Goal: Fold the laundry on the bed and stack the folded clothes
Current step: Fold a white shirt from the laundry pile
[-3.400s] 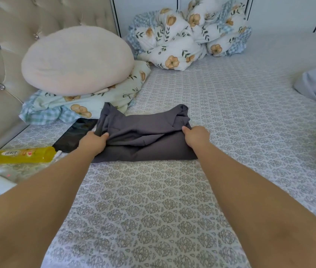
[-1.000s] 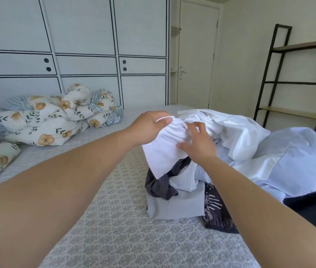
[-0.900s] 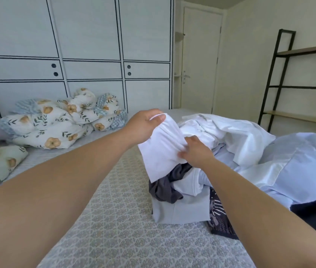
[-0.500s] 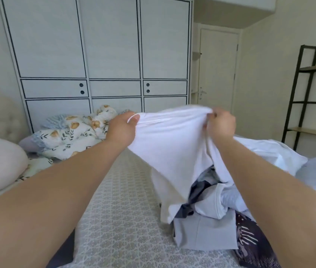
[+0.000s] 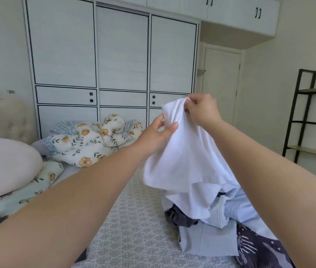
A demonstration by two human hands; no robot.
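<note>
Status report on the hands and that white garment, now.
Both hands gripping: left hand, right hand. White cotton garment lifted above unfolded laundry pile, lower hem draping onto it. Nothing blocking.

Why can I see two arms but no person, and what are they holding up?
The camera sits on the person's head and looks forward and down, so you see only their own arms reaching out, as if through their eyes. There is just this one view.

The left hand and the right hand both pinch the top of a white garment and lift it above the bed. Its lower part hangs down onto a pile of laundry, which is pale blue, dark grey and patterned navy clothes waiting to be folded.

Further back on the bed lie a bunched flowered blanket and, at the left, a round pink cushion. Behind them stands a big white wardrobe, and a dark shelf frame is on the right.
</note>
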